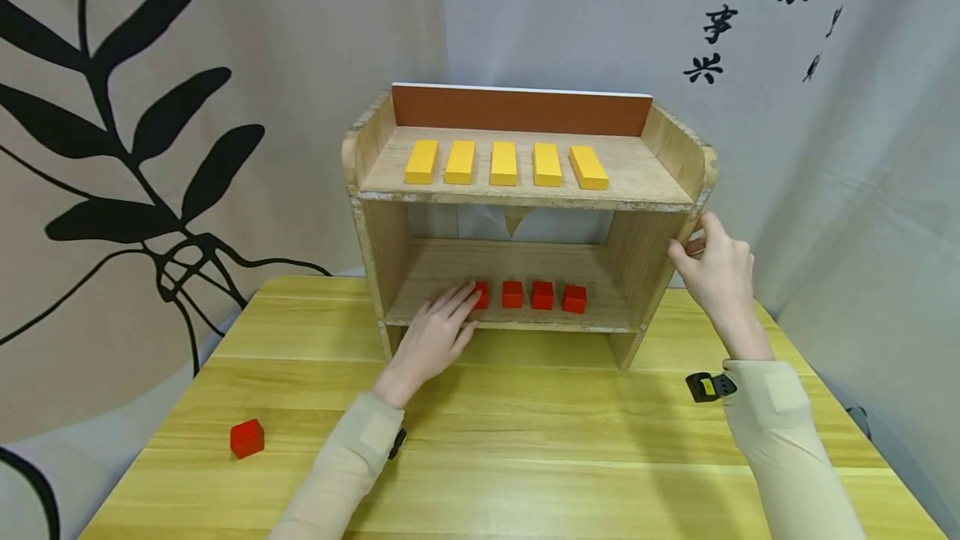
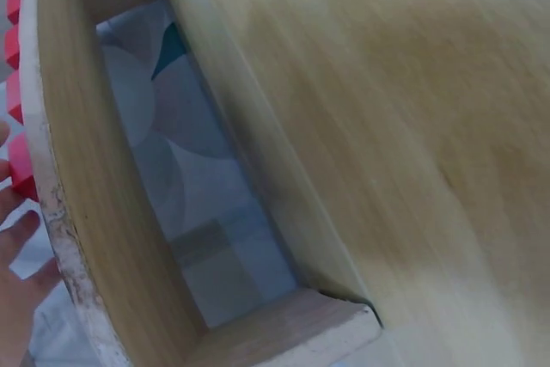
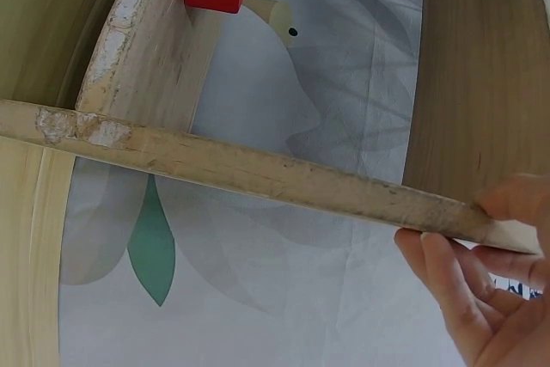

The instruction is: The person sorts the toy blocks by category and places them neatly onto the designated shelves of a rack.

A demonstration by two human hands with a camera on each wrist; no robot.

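My left hand [image 1: 435, 333] reaches to the front of a wooden shelf's lower board, its fingertips at the leftmost red block [image 1: 482, 296] and partly covering it. In the left wrist view, the fingers [image 2: 10, 242] extend beside that red block [image 2: 21, 165], with the thumb apart from it. My right hand [image 1: 716, 269] grips the right side panel of the wooden shelf [image 1: 517, 200]. In the right wrist view, thumb and fingers of the right hand [image 3: 481, 277] pinch the panel's edge [image 3: 284, 174]. More red blocks [image 1: 542, 295] stand in a row on the lower board.
Several yellow blocks [image 1: 503, 163] line the upper board. A lone red block [image 1: 247, 438] lies on the wooden table [image 1: 570, 448] at the left. Behind the table hang pale curtains [image 1: 337, 40] with a dark leaf print and lettering.
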